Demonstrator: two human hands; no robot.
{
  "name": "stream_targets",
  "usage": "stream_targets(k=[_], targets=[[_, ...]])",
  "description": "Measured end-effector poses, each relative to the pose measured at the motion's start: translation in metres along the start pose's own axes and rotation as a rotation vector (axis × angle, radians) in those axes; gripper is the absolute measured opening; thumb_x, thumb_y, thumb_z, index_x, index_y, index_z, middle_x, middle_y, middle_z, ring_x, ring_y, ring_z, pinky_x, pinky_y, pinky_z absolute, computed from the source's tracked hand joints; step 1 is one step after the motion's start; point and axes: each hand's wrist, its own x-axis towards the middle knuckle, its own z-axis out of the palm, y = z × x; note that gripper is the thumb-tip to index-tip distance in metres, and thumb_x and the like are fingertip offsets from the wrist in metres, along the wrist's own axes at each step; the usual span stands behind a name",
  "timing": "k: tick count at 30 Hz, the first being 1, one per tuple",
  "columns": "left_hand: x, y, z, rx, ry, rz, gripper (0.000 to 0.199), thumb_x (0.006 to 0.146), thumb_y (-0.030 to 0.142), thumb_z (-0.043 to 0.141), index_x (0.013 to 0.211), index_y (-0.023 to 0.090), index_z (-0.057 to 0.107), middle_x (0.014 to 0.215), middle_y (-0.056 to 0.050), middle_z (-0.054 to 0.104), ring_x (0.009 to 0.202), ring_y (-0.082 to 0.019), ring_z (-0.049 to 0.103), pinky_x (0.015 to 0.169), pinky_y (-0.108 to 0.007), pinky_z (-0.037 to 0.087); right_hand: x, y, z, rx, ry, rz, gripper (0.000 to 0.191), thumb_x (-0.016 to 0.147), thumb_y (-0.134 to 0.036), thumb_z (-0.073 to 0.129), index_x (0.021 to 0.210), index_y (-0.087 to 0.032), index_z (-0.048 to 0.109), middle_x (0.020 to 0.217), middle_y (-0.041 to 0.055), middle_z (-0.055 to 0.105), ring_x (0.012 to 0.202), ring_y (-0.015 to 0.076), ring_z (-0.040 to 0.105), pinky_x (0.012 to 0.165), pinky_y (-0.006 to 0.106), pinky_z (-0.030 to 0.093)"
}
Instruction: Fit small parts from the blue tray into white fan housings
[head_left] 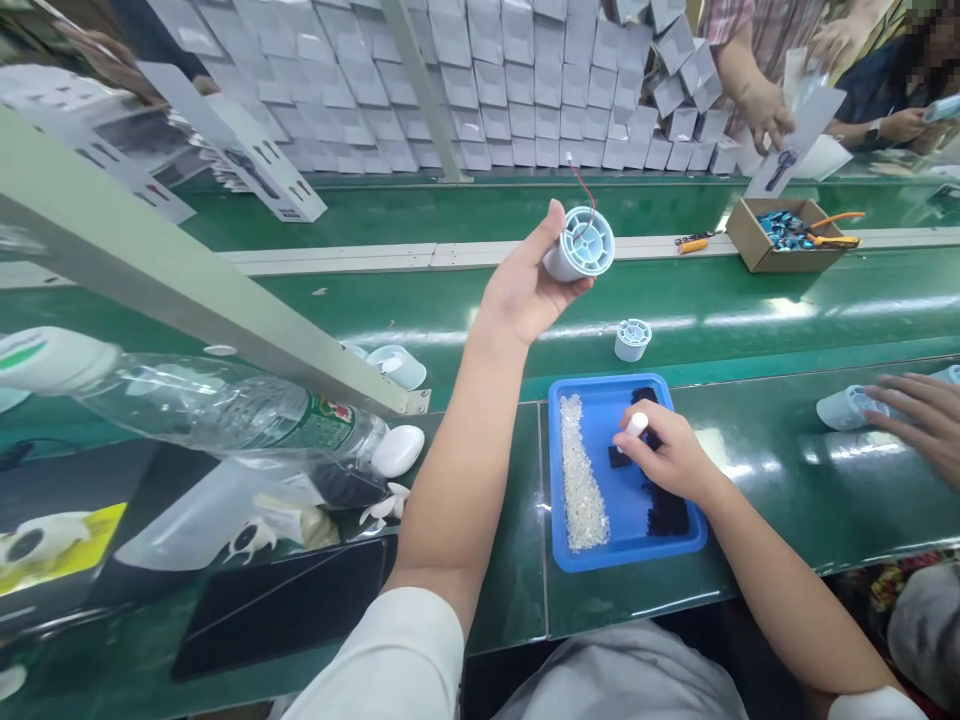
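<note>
My left hand (525, 275) is raised over the bench, closed around a pale blue cylindrical plastic housing (586, 245). The housing's ribbed end faces me, and a thin red wire (585, 185) with a small white plug rises from it. Over a blue tray (559, 555), my right hand (667, 452) pinches a white rod-like handle (637, 425); its lower end is hidden by my fingers. Beside those fingers lies a black square piece (618, 457). Clear small pieces (581, 490) fill the tray's left side, black small pieces (667, 515) its right. A similar housing (634, 340) stands behind the tray.
A co-worker's hand (919, 415) reaches toward another housing (847, 408) at right. A cardboard box (791, 258) holds blue parts and orange-handled tools. At left are a slanted metal post (225, 270), a plastic bottle (225, 395) and a black panel (285, 605). White boxes (517, 80) are stacked behind.
</note>
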Motion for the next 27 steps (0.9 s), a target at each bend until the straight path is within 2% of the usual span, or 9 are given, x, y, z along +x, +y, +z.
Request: stream_targets(k=[2,6,9,12,16,21,27], targets=[[0.001,-0.004,0.005,-0.052,-0.06,-0.028,0.041,0.087,0.055,0.055,0.108,0.021,0.061,0.094,-0.008,0.067,0.106,-0.023,0.064,0.08,-0.033,0.057,0.0,0.002,0.0,0.033,0.064,-0.009,0.012,0.087,-0.031,0.062,0.08,-0.023,0.057,0.07,-0.0003,0.061,0.061,0.0144,0.058,0.058,0.029,0.048],[-0.001,-0.012,0.014,-0.09,-0.149,-0.135,0.023,0.085,0.042,0.06,0.091,0.021,0.06,0.089,-0.006,0.067,0.097,-0.018,0.065,0.08,-0.03,0.057,0.0,0.006,-0.004,0.139,0.399,0.012,0.014,0.091,-0.039,0.058,0.09,-0.025,0.056,0.084,0.003,0.063,0.068,0.0168,0.064,0.067,0.036,0.056],[-0.004,-0.018,0.021,-0.127,-0.194,-0.218,0.013,0.082,0.027,0.063,0.078,0.019,0.054,0.081,-0.003,0.064,0.084,-0.014,0.063,0.079,-0.029,0.056,0.0,0.005,-0.006,0.179,0.549,0.028,0.018,0.091,-0.044,0.058,0.097,-0.028,0.054,0.096,0.0045,0.063,0.077,0.0186,0.07,0.074,0.04,0.06],[-0.008,-0.02,0.026,-0.098,-0.262,-0.247,0.012,0.078,0.022,0.064,0.074,0.017,0.054,0.08,-0.002,0.063,0.075,-0.012,0.06,0.077,-0.029,0.054,0.002,0.002,-0.005,0.166,0.573,0.063,0.02,0.091,-0.044,0.058,0.103,-0.028,0.054,0.107,0.0069,0.065,0.091,0.0211,0.071,0.083,0.042,0.061],[-0.011,-0.019,0.03,-0.021,-0.325,-0.24,0.012,0.076,0.02,0.067,0.077,0.016,0.056,0.081,-0.002,0.062,0.075,-0.012,0.059,0.075,-0.029,0.053,0.003,0.002,-0.004,0.207,0.547,0.128,0.028,0.092,-0.048,0.056,0.11,-0.028,0.056,0.109,0.008,0.068,0.101,0.024,0.071,0.088,0.045,0.06],[-0.015,-0.015,0.035,0.032,-0.334,-0.233,0.013,0.077,0.02,0.067,0.076,0.017,0.055,0.079,-0.002,0.063,0.074,-0.012,0.059,0.076,-0.03,0.052,0.003,0.005,-0.004,0.238,0.521,0.173,0.032,0.091,-0.051,0.055,0.111,-0.026,0.057,0.109,0.0088,0.07,0.105,0.0256,0.07,0.092,0.046,0.058],[-0.022,-0.009,0.04,0.096,-0.309,-0.228,0.015,0.081,0.017,0.065,0.075,0.017,0.052,0.078,-0.001,0.062,0.071,-0.01,0.058,0.073,-0.028,0.051,0.002,0.004,-0.005,0.196,0.524,0.163,0.029,0.094,-0.049,0.053,0.112,-0.026,0.058,0.106,0.008,0.072,0.101,0.0234,0.072,0.089,0.043,0.06]])
